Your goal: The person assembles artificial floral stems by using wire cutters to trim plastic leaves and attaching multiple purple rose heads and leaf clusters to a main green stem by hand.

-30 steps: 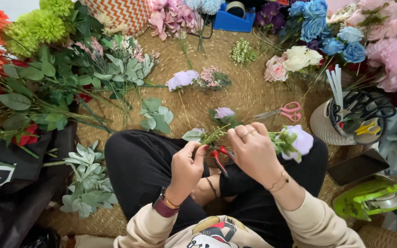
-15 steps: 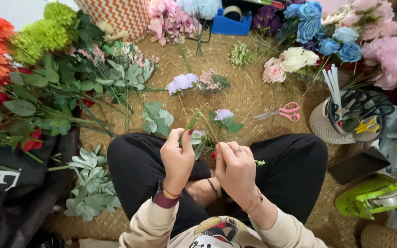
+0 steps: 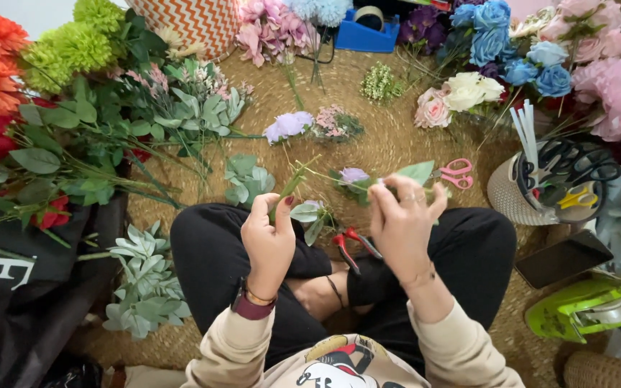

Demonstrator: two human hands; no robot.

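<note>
A person sits cross-legged on a woven straw mat [image 3: 389, 144], seen from above, working with artificial flowers. The left hand [image 3: 269, 241] is closed around a green stem [image 3: 287, 190], thumb and fingers pinching it so it slants up and away from the lap. The right hand [image 3: 402, 219] is raised beside it, fingertips pinching a thin wire-like stem that runs left toward a small purple flower [image 3: 354, 174], with a broad green leaf [image 3: 417, 172] just above the fingers. The two hands are apart, each with its own piece.

Red-handled cutters [image 3: 351, 244] lie in the lap between the legs. Pink scissors [image 3: 456, 173] rest on the mat just beyond the right hand. A basket of scissors [image 3: 533, 194] stands to the right, and loose flowers and leafy sprigs ring the mat.

The step in hand looks like joining sprigs into a small bunch. Judging by the pose, the next move calls for bringing the two stems together and aligning them in one grip.
</note>
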